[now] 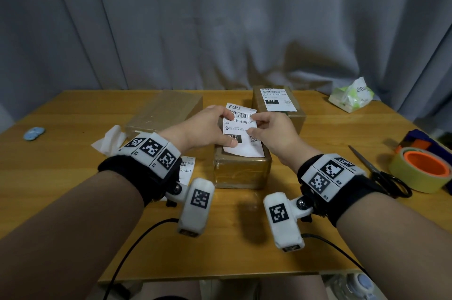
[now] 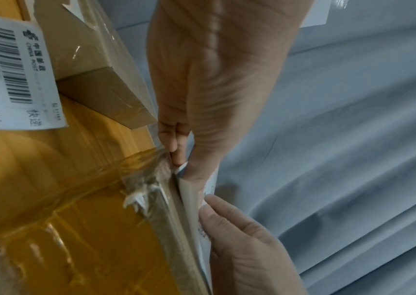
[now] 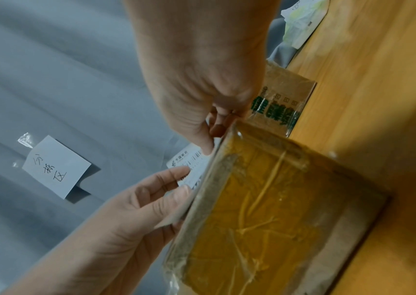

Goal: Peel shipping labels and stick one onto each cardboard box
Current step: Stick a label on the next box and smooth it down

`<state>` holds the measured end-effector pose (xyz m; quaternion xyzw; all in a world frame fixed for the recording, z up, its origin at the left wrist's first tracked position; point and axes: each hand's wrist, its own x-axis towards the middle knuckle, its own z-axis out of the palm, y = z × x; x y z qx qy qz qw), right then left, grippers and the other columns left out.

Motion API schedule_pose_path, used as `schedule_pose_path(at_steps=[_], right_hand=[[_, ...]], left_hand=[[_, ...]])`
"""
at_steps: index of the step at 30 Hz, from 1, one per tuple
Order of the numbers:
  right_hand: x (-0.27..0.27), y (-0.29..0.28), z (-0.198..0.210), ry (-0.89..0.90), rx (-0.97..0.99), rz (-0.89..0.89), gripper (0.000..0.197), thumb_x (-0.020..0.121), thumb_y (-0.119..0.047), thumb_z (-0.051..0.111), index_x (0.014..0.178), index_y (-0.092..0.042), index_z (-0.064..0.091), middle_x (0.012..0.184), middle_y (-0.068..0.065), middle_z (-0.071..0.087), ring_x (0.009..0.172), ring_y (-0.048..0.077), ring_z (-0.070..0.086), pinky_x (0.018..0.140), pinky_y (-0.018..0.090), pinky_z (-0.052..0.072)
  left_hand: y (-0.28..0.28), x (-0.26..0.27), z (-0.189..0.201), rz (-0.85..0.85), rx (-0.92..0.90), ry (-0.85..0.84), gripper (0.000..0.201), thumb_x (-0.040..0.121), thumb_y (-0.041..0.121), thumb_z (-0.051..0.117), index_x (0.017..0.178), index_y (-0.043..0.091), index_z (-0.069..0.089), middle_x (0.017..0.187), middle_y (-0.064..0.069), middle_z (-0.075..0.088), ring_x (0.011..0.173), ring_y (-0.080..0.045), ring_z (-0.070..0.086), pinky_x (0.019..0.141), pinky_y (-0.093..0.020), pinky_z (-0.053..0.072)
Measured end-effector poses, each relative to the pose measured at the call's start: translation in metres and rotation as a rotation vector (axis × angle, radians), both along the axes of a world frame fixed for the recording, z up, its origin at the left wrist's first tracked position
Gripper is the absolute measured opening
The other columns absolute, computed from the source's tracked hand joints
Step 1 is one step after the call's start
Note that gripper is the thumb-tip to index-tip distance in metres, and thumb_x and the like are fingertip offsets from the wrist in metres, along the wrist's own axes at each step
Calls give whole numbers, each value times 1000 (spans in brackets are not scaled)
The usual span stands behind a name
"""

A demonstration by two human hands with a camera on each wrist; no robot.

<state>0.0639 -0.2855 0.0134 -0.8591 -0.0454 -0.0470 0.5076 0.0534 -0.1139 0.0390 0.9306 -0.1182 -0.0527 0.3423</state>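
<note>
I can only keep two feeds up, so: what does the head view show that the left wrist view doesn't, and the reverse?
Only the head view: the labelled box at the back, the bare box, scissors and tape roll. Only the left wrist view: the barcode and print on the spare label lying on the table. Both: the left hand and right hand pinching the label above the near box.

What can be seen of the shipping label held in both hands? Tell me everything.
The shipping label is a white paper rectangle printed with a barcode, the code 010-L30-551, a black 010 block and a small QR code. It is held tilted over the near cardboard box, its lower edge at the box top. The left hand and right hand pinch its sides.
</note>
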Motion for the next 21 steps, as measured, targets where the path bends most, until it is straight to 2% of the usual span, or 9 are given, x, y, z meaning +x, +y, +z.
schedule_pose_path(at_steps=[3, 7, 11, 13, 15, 16, 18, 20, 21], right_hand=[[0, 0, 0, -10, 31, 1, 47, 83, -4, 69, 128, -3, 56, 103, 6, 62, 95, 18, 60, 92, 31, 51], [0, 0, 0, -6, 31, 0, 46, 84, -4, 67, 128, -4, 55, 109, 9, 63, 100, 20, 60, 94, 33, 50], [0, 1, -1, -33, -48, 1, 45, 85, -5, 66, 128, -2, 56, 111, 11, 63, 102, 24, 60, 97, 39, 49], [0, 2, -2, -40, -83, 2, 44, 85, -6, 66, 127, -2, 56, 110, 13, 64, 102, 25, 61, 96, 40, 48], [0, 1, -4, -42, -99, -4, 44, 85, -6, 66, 128, -2, 55, 108, 12, 65, 101, 26, 61, 96, 40, 48], [0, 1, -5, -44, -100, -6, 45, 85, -7, 66, 129, -3, 55, 108, 12, 65, 100, 25, 61, 95, 40, 48], [0, 0, -5, -43, -97, 3, 48, 84, -10, 68, 130, -3, 54, 102, 8, 64, 96, 22, 61, 93, 37, 49], [-1, 0, -6, -32, -74, 13, 53, 81, -15, 73, 130, -4, 54, 99, 2, 59, 90, 16, 57, 86, 29, 49], [-2, 1, -6, -32, -71, 22, 57, 79, -18, 75, 130, -6, 53, 102, 1, 58, 91, 14, 56, 86, 28, 49]], left_hand=[[1, -1, 0, 1, -33, 3, 64, 69, 25, 81, 123, 21, 49, 131, 3, 43, 102, -18, 60, 93, -35, 49], [0, 1, 0, -3, -45, 15, 63, 70, 21, 81, 124, 21, 48, 132, 3, 41, 105, -19, 59, 96, -38, 49], [-2, 3, -2, 3, -19, 34, 60, 74, 19, 78, 125, 18, 47, 132, 1, 42, 101, -18, 61, 92, -36, 51], [-2, 5, -3, 0, -1, 15, 55, 77, 22, 75, 124, 17, 48, 130, 1, 43, 92, -14, 59, 80, -29, 52], [-3, 5, -5, 2, 35, -25, 47, 81, 25, 71, 121, 17, 49, 120, 3, 43, 76, -7, 51, 62, -17, 43], [-5, 6, -6, 9, 45, -44, 43, 82, 25, 70, 119, 16, 49, 116, 4, 40, 73, -6, 47, 58, -14, 38], [-6, 7, -12, 22, 38, -83, 36, 83, 24, 68, 112, 17, 50, 114, 5, 37, 78, -9, 45, 59, -14, 37], [-6, 7, -18, 34, -13, -117, 30, 82, 23, 69, 103, 18, 49, 113, 5, 39, 87, -11, 45, 69, -18, 40], [-5, 7, -22, 40, -65, -122, 29, 81, 22, 70, 99, 18, 48, 112, 3, 43, 92, -13, 47, 74, -21, 41]])
